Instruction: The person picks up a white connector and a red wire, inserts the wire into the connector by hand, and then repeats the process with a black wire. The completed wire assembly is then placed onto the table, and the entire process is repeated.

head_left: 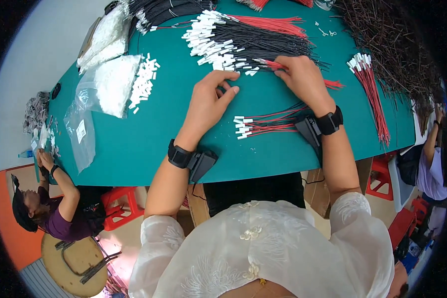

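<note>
My right hand (305, 79) pinches a few red wires (273, 64) at the near side of a large pile of wires. Red lengths (334, 84) come out past the hand on its other side. My left hand (208, 99) is curved, thumb and forefinger apart, with nothing seen between them. Its fingertips are close to the white connectors (206, 42) at the left end of the black wires (258, 42). Below my right hand lies a small bunch of red and black wires (270, 126) with white connectors, partly under my wrist.
Loose white connectors (144, 82) lie beside a clear bag (115, 84) on the green table (134, 149). Another red wire bundle (375, 102) and a heap of dark wires (390, 47) are at the right. A co-worker (54, 198) sits at the left end.
</note>
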A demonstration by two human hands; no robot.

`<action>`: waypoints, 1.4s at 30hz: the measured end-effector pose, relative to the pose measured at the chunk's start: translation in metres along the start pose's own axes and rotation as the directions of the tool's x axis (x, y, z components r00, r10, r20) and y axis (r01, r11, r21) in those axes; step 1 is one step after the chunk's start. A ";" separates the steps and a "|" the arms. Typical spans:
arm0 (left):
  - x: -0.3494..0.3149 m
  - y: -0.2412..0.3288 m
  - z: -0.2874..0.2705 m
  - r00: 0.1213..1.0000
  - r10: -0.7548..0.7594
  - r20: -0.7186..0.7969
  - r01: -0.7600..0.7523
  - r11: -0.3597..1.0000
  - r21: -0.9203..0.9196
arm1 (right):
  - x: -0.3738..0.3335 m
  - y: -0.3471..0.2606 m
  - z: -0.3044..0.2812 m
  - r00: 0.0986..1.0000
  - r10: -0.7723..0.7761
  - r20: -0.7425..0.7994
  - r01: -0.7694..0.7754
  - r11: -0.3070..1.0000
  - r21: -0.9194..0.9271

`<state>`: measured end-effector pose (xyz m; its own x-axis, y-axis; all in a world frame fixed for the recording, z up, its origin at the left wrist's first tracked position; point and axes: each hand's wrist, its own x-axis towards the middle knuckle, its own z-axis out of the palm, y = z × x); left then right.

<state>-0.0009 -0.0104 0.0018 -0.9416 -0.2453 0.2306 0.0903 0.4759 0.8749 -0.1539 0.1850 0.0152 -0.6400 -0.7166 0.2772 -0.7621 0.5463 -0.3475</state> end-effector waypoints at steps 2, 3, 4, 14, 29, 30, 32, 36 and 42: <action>-0.002 0.002 -0.003 0.998 -0.047 0.039 0.046 0.999 0.027 | -0.001 0.003 0.002 0.999 -0.027 -0.020 0.027 1.000 -0.005; -0.003 0.002 -0.003 0.996 -0.069 0.058 0.067 0.997 0.042 | -0.001 0.002 0.001 0.999 -0.027 -0.020 0.026 1.000 -0.005; -0.002 0.002 -0.003 0.996 -0.069 0.059 0.066 0.997 0.042 | -0.001 0.001 0.000 0.999 -0.018 -0.027 0.018 1.000 -0.012; -0.002 -0.010 0.000 0.996 -0.092 -0.013 0.091 0.994 -0.058 | -0.002 -0.011 -0.020 0.989 -0.049 0.142 0.005 0.954 0.298; 0.003 -0.001 -0.011 0.951 -0.305 -0.048 0.235 0.816 -0.527 | -0.004 0.004 -0.039 0.978 -0.052 0.203 -0.014 0.950 0.313; 0.003 -0.001 -0.010 0.950 -0.310 -0.042 0.240 0.809 -0.537 | -0.003 0.003 -0.039 0.975 -0.064 0.213 -0.008 0.947 0.320; 0.004 -0.002 -0.009 0.949 -0.313 -0.035 0.244 0.801 -0.546 | -0.004 0.005 -0.039 0.971 -0.065 0.231 -0.014 0.946 0.323; 0.003 -0.003 -0.009 0.960 -0.275 -0.047 0.210 0.823 -0.528 | -0.003 0.002 -0.043 0.965 -0.063 0.254 -0.026 0.943 0.332; 0.001 0.004 -0.005 0.946 -0.317 0.062 0.298 0.782 -0.547 | -0.006 -0.023 -0.018 0.981 -0.086 0.176 -0.048 0.765 0.642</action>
<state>0.0001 -0.0124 0.0078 -0.9398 -0.3307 -0.0859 -0.0328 -0.1629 0.9861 -0.1345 0.1849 0.0380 -0.5453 -0.8258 0.1439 -0.4896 0.1744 -0.8543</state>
